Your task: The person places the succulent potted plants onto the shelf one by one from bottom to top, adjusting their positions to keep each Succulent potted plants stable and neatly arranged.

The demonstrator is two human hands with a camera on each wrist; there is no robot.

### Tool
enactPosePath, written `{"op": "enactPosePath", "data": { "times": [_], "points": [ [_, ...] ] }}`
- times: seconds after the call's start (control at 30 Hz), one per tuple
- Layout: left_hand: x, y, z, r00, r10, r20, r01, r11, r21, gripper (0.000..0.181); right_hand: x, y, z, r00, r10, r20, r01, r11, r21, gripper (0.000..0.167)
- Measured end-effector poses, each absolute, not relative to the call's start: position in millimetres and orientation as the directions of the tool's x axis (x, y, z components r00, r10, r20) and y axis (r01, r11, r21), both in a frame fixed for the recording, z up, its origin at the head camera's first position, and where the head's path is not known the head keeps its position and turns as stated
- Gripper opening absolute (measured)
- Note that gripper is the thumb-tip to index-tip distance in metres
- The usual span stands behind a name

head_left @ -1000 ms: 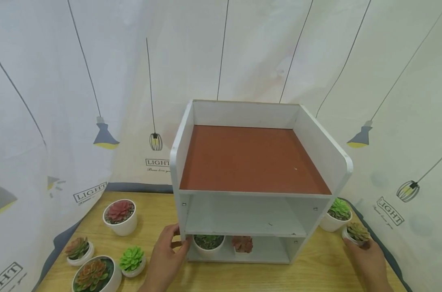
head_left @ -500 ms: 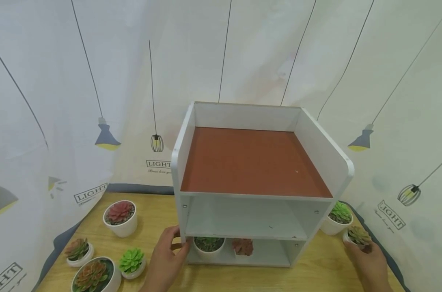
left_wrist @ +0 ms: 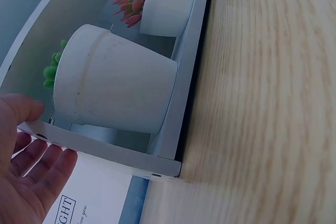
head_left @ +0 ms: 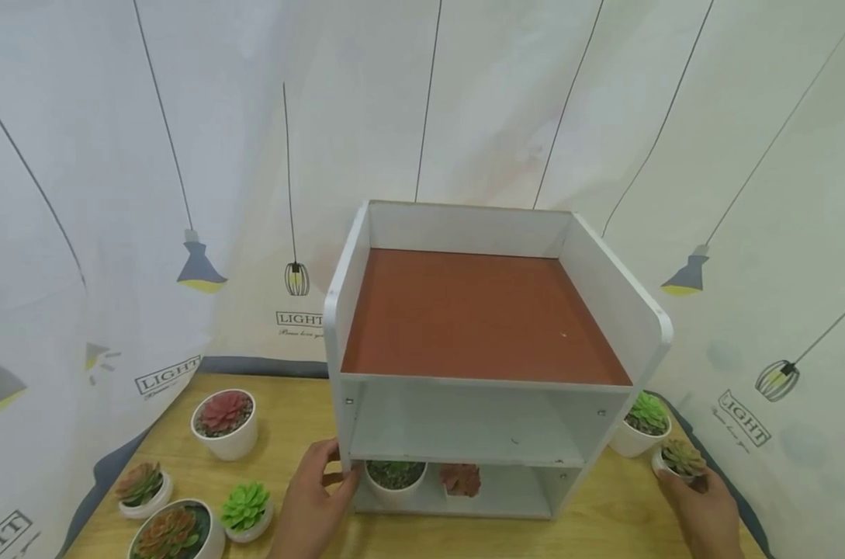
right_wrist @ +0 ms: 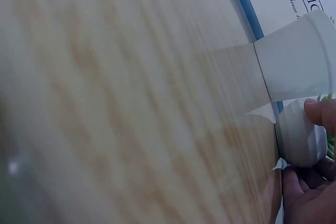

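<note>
Left wrist, fingers outside shelf; thumb inside

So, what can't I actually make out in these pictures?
Head view: the top of the green plant on the lower shelf, hidden by the shelf board above it.
Head view: the left part of the far-right pot, behind the white shelf unit's side.
Head view: the base of the bottom-left pot, cut off by the lower edge.
Right wrist view: most of the succulent, hidden by its small pot and the right hand.
</note>
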State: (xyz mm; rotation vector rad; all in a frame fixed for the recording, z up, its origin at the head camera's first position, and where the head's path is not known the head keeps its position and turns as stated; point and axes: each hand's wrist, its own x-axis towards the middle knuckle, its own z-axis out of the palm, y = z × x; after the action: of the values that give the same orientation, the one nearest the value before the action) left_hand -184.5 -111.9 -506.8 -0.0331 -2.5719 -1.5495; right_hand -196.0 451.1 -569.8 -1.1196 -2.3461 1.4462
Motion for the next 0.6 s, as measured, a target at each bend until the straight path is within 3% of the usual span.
{"op": "enactPosePath", "data": {
  "times": [0.6],
  "points": [
    [-186.1, -111.3, -505.9, -0.995, -0.056, 0.078, 0.042, 0.480, 0.876, 0.045, -199.4, 455.5, -571.7, -0.688, 0.694, -0.213, 0.560, 0.321, -0.764, 0.102]
  ]
}}
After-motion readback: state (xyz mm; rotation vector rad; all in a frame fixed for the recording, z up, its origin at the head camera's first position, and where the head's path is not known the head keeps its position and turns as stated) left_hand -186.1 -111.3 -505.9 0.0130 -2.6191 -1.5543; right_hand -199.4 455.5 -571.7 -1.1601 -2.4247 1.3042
